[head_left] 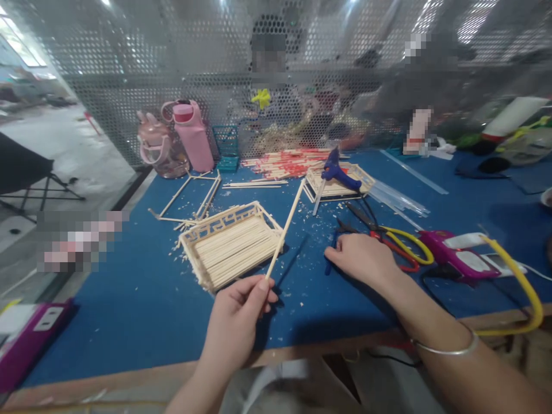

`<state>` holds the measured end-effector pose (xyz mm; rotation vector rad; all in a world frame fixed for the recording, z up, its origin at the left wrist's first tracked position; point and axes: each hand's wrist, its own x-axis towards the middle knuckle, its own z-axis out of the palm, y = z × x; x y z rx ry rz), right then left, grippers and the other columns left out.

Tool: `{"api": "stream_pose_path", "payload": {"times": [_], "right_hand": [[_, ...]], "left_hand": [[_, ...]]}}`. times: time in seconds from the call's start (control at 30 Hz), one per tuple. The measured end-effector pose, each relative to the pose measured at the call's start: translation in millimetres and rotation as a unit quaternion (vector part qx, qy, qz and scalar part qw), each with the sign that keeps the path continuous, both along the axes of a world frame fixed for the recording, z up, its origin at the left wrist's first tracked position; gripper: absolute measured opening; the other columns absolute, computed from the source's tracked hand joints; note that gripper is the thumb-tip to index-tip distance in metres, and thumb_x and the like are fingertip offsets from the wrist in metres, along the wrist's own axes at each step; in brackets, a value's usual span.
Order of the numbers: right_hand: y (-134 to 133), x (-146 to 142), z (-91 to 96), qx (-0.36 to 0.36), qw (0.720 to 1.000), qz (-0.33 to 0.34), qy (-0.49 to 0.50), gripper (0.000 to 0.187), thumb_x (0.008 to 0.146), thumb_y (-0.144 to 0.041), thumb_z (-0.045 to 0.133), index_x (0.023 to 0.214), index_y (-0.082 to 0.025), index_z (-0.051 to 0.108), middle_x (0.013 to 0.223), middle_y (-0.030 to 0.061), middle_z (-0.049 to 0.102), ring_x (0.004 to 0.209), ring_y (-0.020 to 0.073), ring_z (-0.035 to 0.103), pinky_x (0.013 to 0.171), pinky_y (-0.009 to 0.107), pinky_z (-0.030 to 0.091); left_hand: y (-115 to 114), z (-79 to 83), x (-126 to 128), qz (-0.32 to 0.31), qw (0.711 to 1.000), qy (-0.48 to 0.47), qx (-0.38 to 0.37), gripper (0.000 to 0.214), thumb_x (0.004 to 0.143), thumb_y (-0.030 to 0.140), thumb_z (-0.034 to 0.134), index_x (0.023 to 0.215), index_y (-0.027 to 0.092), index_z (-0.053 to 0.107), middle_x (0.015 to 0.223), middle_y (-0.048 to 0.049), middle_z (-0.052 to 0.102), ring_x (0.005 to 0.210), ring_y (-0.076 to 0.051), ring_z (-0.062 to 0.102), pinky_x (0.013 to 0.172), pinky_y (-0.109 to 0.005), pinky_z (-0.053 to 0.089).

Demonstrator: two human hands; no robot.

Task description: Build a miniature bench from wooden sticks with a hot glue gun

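My left hand (237, 316) pinches the lower end of a thin wooden stick (285, 230), which slants up and away to the right. Just behind it lies a small tray-like piece (235, 250) built of wooden sticks, with a slatted floor and openwork sides. My right hand (364, 259) rests on the blue tabletop, its fingers closed on a slim blue object (328, 265); most of that is hidden, so its kind is unclear. Beside this hand are pliers (411, 247) with red and yellow handles.
A blue glue gun (340, 175) lies over another stick frame (310, 192). Farther back are red-tipped sticks (288, 164), clear glue sticks (397, 195) and pink bottles (194, 138). An open stick frame (175, 198) sits left. A purple device (457, 256) with a yellow cable stands right.
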<state>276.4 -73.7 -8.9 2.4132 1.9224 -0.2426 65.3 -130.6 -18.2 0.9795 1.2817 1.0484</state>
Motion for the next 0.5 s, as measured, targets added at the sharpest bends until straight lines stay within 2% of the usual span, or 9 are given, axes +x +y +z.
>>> {"api": "stream_pose_path", "payload": {"times": [0.07,0.13,0.2,0.23,0.27,0.3,0.37,0.43,0.5], "right_hand": [[-2.7,4.1,4.0,-0.003,1.0,0.006,0.003,0.026,0.076,-0.033,0.044,0.056,-0.02,0.055,0.074,0.0138,0.068,0.075,0.0285,0.065,0.056,0.032,0.038],[-14.0,10.5,9.8,0.022,0.998,0.004,0.059,0.026,0.074,-0.031,0.045,0.05,-0.021,0.047,0.061,0.0091,0.063,0.063,0.0235,0.061,0.053,0.03,0.035],[-32.9,16.8,16.5,0.075,0.977,-0.008,0.197,0.027,0.073,-0.032,0.045,0.049,-0.022,0.042,0.049,0.0036,0.054,0.051,0.0173,0.052,0.05,0.028,0.035],[-44.1,18.8,19.8,0.098,0.951,-0.016,0.294,0.027,0.074,-0.035,0.046,0.05,-0.022,0.043,0.045,0.0015,0.051,0.046,0.0149,0.047,0.048,0.027,0.035],[-55.5,19.8,22.9,0.114,0.912,-0.027,0.393,0.026,0.074,-0.04,0.047,0.054,-0.023,0.044,0.042,-0.0005,0.048,0.041,0.0134,0.043,0.045,0.026,0.034],[-66.6,19.6,25.4,0.117,0.864,-0.04,0.488,0.026,0.073,-0.045,0.049,0.059,-0.023,0.047,0.041,-0.0021,0.045,0.038,0.0122,0.038,0.04,0.025,0.031],[-85.1,15.6,28.5,0.106,0.752,-0.065,0.647,0.028,0.073,-0.05,0.052,0.065,-0.024,0.048,0.037,-0.0056,0.038,0.033,0.0102,0.028,0.034,0.023,0.023],[-96.1,8.9,27.3,0.082,0.646,-0.07,0.756,0.027,0.076,-0.049,0.053,0.066,-0.025,0.047,0.035,-0.009,0.027,0.031,0.0082,0.017,0.032,0.022,0.019],[-99.1,1.9,20.9,0.066,0.57,-0.06,0.816,0.028,0.079,-0.047,0.053,0.064,-0.025,0.046,0.036,-0.0109,0.018,0.031,0.0072,0.011,0.031,0.02,0.019]], "left_hand": [[-0.5,-1.6,1.3,-0.011,0.999,-0.032,-0.012,0.035,0.059,0.047,0.075,0.069,0.014,0.072,0.056,-0.0018,0.065,0.049,-0.007,0.049,0.05,-0.019,0.04],[-0.3,-4.7,2.0,-0.022,0.998,-0.057,-0.023,0.034,0.062,0.048,0.074,0.071,0.015,0.072,0.057,-0.002,0.065,0.049,-0.008,0.049,0.05,-0.02,0.039],[0.7,-7.4,3.1,-0.036,0.997,-0.068,-0.009,0.031,0.067,0.047,0.071,0.074,0.017,0.072,0.071,-0.0049,0.071,0.061,-0.011,0.057,0.059,-0.022,0.044],[1.5,-7.9,4.3,-0.046,0.997,-0.069,0.011,0.028,0.07,0.046,0.069,0.074,0.018,0.073,0.086,-0.0069,0.073,0.076,-0.014,0.062,0.069,-0.024,0.046],[2.5,-7.5,6.1,-0.061,0.995,-0.068,0.033,0.026,0.073,0.045,0.068,0.075,0.02,0.073,0.103,-0.0079,0.071,0.095,-0.017,0.062,0.082,-0.027,0.045],[3.5,-6.3,8.5,-0.084,0.993,-0.067,0.054,0.024,0.075,0.044,0.067,0.075,0.021,0.074,0.12,-0.0075,0.065,0.114,-0.021,0.055,0.095,-0.03,0.039],[5.2,-2.0,14.7,-0.136,0.985,-0.067,0.078,0.021,0.076,0.042,0.067,0.075,0.022,0.074,0.137,-0.0046,0.054,0.137,-0.023,0.031,0.109,-0.034,0.024],[5.5,2.2,21.5,-0.185,0.976,-0.08,0.083,0.02,0.077,0.042,0.066,0.076,0.023,0.074,0.136,-0.0047,0.055,0.141,-0.023,0.023,0.11,-0.035,0.021],[4.1,3.8,27.2,-0.225,0.966,-0.097,0.088,0.022,0.077,0.043,0.065,0.075,0.022,0.073,0.124,-0.0065,0.062,0.135,-0.024,0.033,0.107,-0.035,0.026]]}}
